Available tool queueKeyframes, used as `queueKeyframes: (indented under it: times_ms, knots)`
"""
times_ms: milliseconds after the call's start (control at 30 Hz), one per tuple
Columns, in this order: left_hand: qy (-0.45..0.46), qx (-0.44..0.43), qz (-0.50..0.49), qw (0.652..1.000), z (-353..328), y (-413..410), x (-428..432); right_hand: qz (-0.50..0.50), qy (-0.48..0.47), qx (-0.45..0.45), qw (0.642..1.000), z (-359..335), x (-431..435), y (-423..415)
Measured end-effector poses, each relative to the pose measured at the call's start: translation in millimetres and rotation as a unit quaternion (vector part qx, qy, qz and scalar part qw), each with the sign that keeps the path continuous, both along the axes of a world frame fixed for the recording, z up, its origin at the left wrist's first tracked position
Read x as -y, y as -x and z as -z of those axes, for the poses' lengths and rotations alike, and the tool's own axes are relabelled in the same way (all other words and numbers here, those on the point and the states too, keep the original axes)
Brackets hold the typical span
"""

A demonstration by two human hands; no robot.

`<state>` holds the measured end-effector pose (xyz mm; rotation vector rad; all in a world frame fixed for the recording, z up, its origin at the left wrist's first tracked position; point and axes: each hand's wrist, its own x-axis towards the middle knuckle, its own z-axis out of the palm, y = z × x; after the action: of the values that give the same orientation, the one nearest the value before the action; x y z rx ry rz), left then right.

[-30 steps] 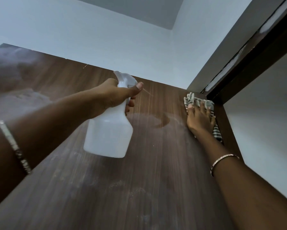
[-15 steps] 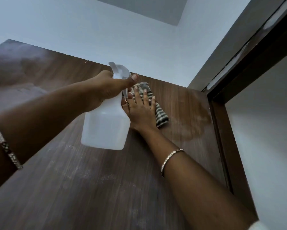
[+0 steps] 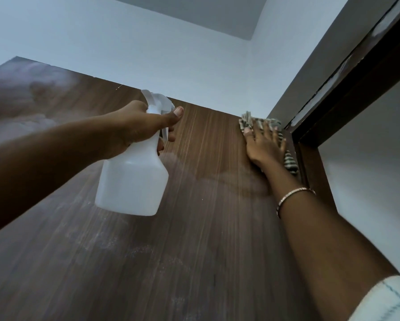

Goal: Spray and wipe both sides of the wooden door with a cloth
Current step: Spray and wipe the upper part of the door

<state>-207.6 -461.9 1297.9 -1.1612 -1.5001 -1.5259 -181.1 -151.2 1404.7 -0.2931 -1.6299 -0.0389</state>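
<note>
Beneath the straight, pressing fingers of your right hand [image 3: 265, 147], the cloth [image 3: 290, 161] has swept back from beside the spray bottle [image 3: 134, 179] to the door [image 3: 206, 228] corner. Your left hand [image 3: 136, 126] grips the bottle. The top strip of this face is probably nearly wiped.

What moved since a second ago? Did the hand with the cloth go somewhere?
The right hand slid the striped cloth left across the door to beside the spray bottle, then back right to the top corner by the door frame, pressing it flat. Nothing was picked up or let go. The left hand still grips the bottle, raised in about the same spot.
</note>
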Motion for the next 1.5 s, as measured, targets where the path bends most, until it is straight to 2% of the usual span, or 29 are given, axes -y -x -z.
queueKeyframes:
  times_ms: [133,300,367,467,633,833,967,1100,1233,1367,1500]
  knots:
    - [0.01,0.0,0.02,1.0,-1,-4,-7,0.014,0.017,-0.017,1.0,38,21,16]
    - [-0.005,-0.008,0.032,0.999,-3,-6,-23,-0.005,-0.147,0.023,0.989,71,95,55]
    - [-0.004,-0.01,0.016,1.0,-6,-6,-29,-0.011,-0.205,0.057,0.977,56,106,57]
    - [-0.008,-0.021,0.02,1.0,-9,-8,-37,-0.01,-0.238,0.097,0.966,18,92,43]
    - [0.009,-0.031,0.027,0.999,-17,-11,-44,0.0,-0.143,0.063,0.988,-28,22,10]
    - [0.027,-0.037,0.014,0.999,-16,-11,-46,0.003,-0.041,0.01,0.999,-28,-47,-18]
    - [0.035,-0.043,0.02,0.998,-11,-20,-48,0.006,-0.023,0.003,1.0,13,-57,-22]
    - [0.045,-0.044,0.055,0.997,-5,-31,-54,0.017,-0.011,-0.015,1.0,97,-52,-17]
    - [0.045,-0.027,0.094,0.994,-2,-36,-60,0.033,-0.012,0.012,0.999,157,-39,-11]
    - [0.05,-0.024,0.098,0.994,-3,-33,-63,0.033,-0.014,0.019,0.999,128,-38,-13]
    - [0.046,-0.03,0.105,0.993,-7,-30,-62,0.007,-0.003,0.037,0.999,50,-36,-16]
